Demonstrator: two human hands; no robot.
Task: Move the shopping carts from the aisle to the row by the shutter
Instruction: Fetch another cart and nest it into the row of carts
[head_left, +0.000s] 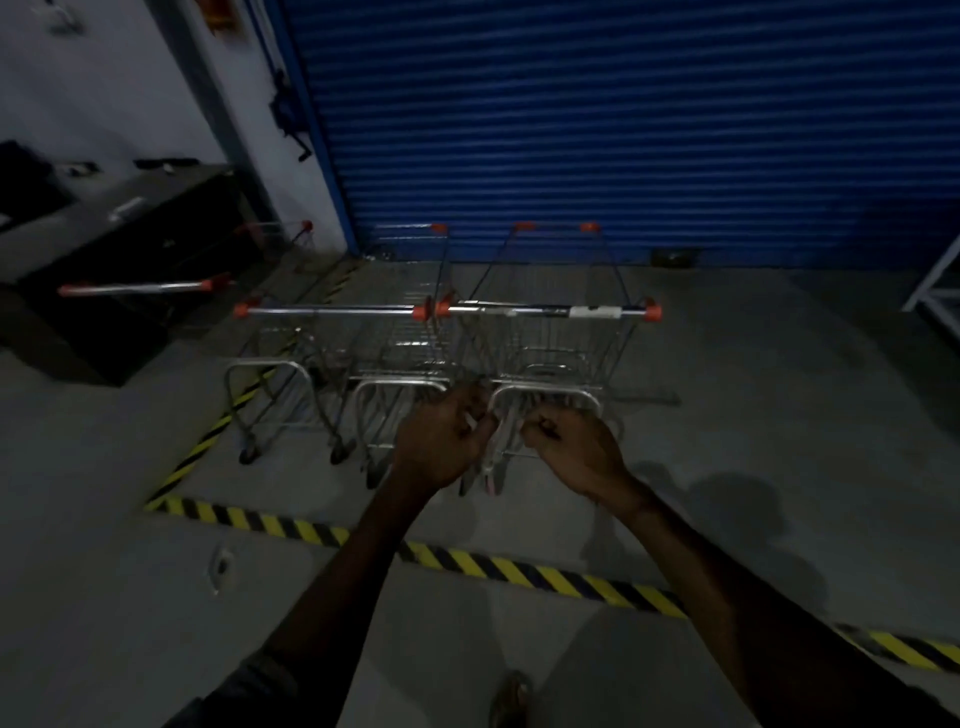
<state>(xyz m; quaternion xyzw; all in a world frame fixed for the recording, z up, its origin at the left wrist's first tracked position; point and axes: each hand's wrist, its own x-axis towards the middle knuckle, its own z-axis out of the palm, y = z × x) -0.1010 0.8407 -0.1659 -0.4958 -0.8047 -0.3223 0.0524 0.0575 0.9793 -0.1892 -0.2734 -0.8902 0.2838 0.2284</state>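
**Both hands curled in front of the parked carts**

Both hands are raised side by side, apart from each other, in front of the low rear frames of the carts. The left hand (441, 441) is seen with its fingers curled in toward the palm; a small pale spot shows at its fingertips, and whether something is pinched there cannot be told. The right hand (571, 447) is drawn into a loose fist, and nothing is seen inside it. A pale strip (493, 452) hangs in the gap between them; contact with either hand cannot be made out. No cart handle is gripped.

Three wire shopping carts are lined up on the floor (779, 389), noses toward the blue shutter (623, 130). The right cart (545, 312) and the middle cart (332, 312) are set just beside each other, their orange-capped handle ends almost touching. The left cart (137, 287) is placed further left, close to a dark counter (104, 234). Yellow-and-black striped tape (519, 571) is laid across the floor between the person and the carts.
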